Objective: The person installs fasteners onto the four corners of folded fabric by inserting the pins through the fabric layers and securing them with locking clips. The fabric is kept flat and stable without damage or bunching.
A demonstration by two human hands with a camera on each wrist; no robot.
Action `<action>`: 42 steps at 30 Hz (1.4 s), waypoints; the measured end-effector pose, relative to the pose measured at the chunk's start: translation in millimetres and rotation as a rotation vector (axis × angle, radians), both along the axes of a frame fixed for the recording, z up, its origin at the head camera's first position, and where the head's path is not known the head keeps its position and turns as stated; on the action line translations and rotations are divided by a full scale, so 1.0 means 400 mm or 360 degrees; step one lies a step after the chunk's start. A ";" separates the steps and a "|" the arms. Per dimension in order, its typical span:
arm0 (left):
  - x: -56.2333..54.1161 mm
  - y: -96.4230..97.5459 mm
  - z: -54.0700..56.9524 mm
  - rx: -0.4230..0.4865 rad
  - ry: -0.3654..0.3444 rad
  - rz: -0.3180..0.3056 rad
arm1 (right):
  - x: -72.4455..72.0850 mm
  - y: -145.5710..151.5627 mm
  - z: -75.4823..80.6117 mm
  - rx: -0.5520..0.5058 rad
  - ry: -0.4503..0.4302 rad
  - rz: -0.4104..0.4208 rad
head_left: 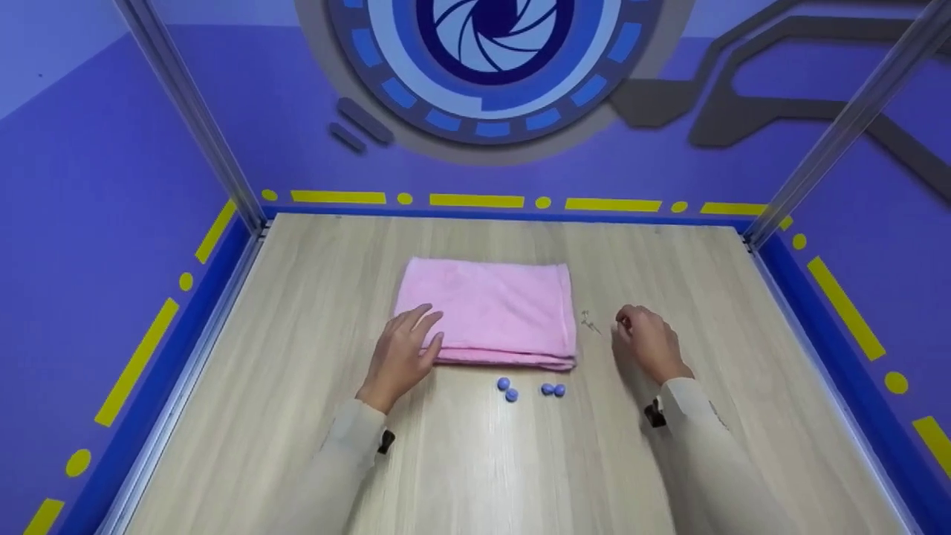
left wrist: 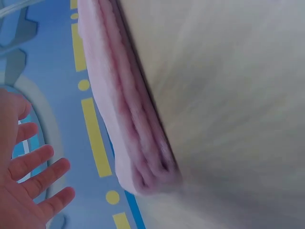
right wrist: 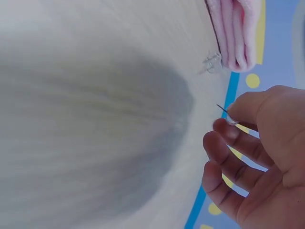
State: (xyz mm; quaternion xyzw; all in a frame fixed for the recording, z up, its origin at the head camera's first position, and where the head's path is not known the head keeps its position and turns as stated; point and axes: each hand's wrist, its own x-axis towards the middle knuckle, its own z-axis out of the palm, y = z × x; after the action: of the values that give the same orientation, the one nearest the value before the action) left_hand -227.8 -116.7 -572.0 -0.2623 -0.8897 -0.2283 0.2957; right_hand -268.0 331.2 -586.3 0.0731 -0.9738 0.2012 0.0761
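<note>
Right hand [head_left: 648, 342], right of centre in the head frame: thumb and forefinger are closing together on one thin pin [right wrist: 222, 109], its point sticking out; the other three fingers are curling loosely and gripping nothing. The pin is being held up off the surface [head_left: 461, 468] and is not touching the cloth.

Left hand [head_left: 399, 353], left of centre: fingers are spreading well apart over the lower-left corner of the folded pink cloth [head_left: 490, 308] and are holding nothing; they appear to be hovering rather than pressing.

The cloth itself is lying flat mid-frame, its layers stacking fairly evenly along the lower edge. Just beside its right edge, a small cluster of pins [head_left: 586, 321] is lying on the surface; count not readable. Below the cloth, four small round blue pieces [head_left: 511, 395] are lying in two touching pairs.

Progress, as judged: folding is looking complete, and one pin is being kept in hand. Work with the small parts is looking barely begun: the clustered pins and all four blue pieces are lying unused, and no pin or piece is showing on the cloth's visible top.
</note>
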 end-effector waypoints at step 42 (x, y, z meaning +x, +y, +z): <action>0.025 0.401 -0.052 -0.0581 -0.0785 -0.0567 | 0.186 0.176 -0.013 -0.0095 0.0198 -0.0258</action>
State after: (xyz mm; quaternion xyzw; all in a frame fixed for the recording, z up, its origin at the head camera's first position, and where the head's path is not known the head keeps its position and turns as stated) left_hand -217.6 43.9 -592.6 -0.3989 -0.9007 -0.1701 -0.0242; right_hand -193.5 401.6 -591.7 0.0040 -0.9635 0.2183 0.1547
